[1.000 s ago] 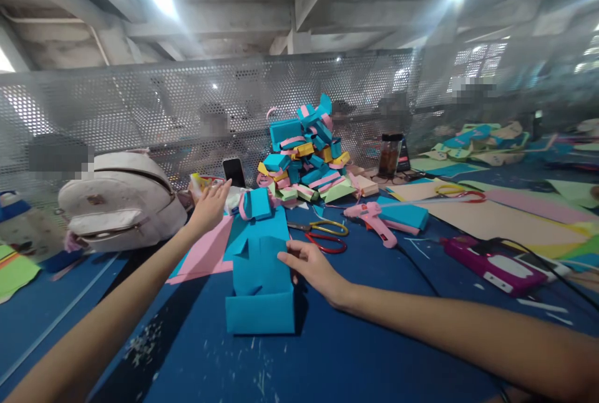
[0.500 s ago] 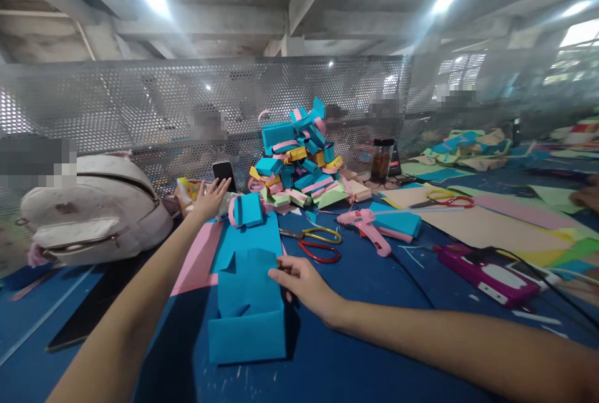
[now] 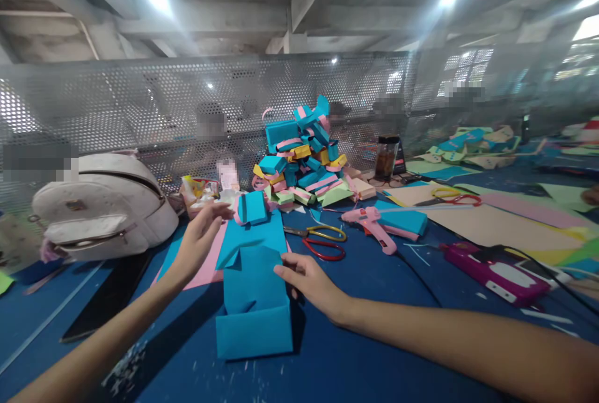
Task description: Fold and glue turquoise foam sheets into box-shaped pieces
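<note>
A partly folded blue paper box [image 3: 255, 334] stands in front of me, its long flap raised at the back. My right hand [image 3: 316, 284] has thumb and fingers closed on the right edge of that flap. My left hand [image 3: 201, 241] is in the air over pink paper [image 3: 210, 266], fingers apart and holding nothing. Just beyond its fingertips sits a small blue box with a pink loop [image 3: 253, 208], resting on a blue sheet [image 3: 276, 234]. Scissors with yellow and red handles [image 3: 322, 248] lie right of the sheet.
A pile of blue, pink and yellow paper boxes [image 3: 304, 166] rises behind, beside a phone [image 3: 228, 173]. At left are a white backpack [image 3: 107, 209] and a black flat object [image 3: 107, 297]. A pink glue gun [image 3: 374, 228], its cord and a purple power strip [image 3: 496, 272] lie right.
My left hand has drawn back from the phone toward me. The phone's screen, dark before, is now lit. My right hand keeps its hold on the flap.
</note>
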`<state>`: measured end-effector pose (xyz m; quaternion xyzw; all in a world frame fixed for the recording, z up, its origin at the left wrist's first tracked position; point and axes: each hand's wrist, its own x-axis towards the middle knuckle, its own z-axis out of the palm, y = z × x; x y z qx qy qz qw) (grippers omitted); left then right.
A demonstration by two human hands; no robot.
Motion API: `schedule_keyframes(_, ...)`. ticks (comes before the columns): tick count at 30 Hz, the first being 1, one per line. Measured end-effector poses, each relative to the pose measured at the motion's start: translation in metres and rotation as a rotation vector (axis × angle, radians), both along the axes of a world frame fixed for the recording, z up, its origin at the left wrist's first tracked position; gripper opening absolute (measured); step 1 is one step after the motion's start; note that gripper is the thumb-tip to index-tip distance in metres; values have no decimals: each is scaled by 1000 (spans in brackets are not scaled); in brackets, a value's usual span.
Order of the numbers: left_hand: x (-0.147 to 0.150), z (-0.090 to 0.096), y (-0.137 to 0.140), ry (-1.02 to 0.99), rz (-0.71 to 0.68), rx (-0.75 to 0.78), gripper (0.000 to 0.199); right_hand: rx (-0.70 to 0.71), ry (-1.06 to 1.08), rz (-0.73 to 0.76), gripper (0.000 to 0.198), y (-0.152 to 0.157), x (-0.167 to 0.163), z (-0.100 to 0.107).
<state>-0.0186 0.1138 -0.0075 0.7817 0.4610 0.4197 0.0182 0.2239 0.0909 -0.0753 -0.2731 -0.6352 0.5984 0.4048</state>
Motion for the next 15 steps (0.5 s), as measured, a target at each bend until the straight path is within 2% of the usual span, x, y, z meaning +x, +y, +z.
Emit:
schedule_keyframes(3, 14, 1, -35, -63, -25, -28, 21, 20, -9, 6, 41, 1, -1, -3)
schedule_keyframes(6, 27, 3, -56, -92, -76, -131, 17, 29, -23, 3, 42, 1, -1, -4)
schedule_keyframes(11, 45, 2, -67, 69, -155, -192, 16, 50, -38, 2, 42, 0, -1, -4)
schedule_keyframes(15, 52, -5, -66, 54, -82, -182, 38, 70, -30, 19, 43, -1, 0, -4)
